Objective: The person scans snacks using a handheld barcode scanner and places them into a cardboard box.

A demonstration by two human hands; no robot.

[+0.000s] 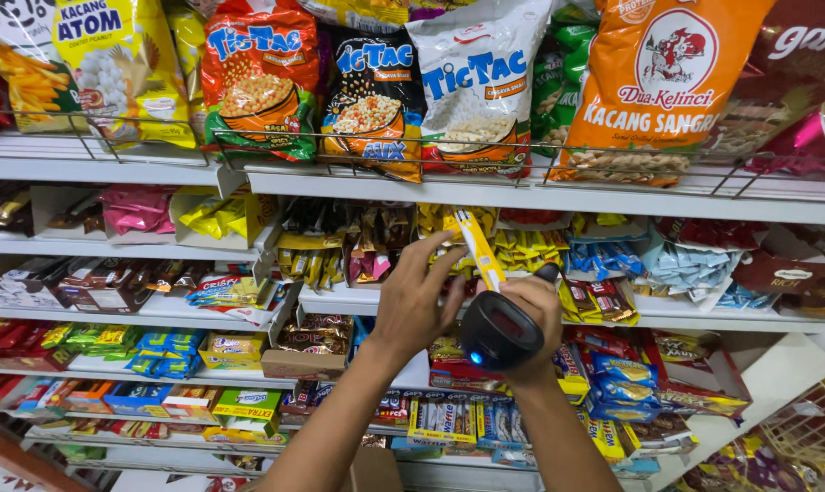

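My left hand (417, 301) holds a slim yellow and white snack packet (479, 246) by its lower edge, in front of the middle shelf. My right hand (533, 319) grips a black handheld barcode scanner (499, 333), just below and to the right of the packet. A small blue light glows on the scanner's body. The two hands nearly touch. Behind them sit open cartons of small wrapped sweets and wafers.
White store shelves (540, 196) fill the view. On the top shelf behind a wire rail (367, 141) stand big bags of coated peanuts, with an orange peanut bag (659, 87) at the right. Lower shelves hold cartons of chocolate bars and candy boxes (239, 405).
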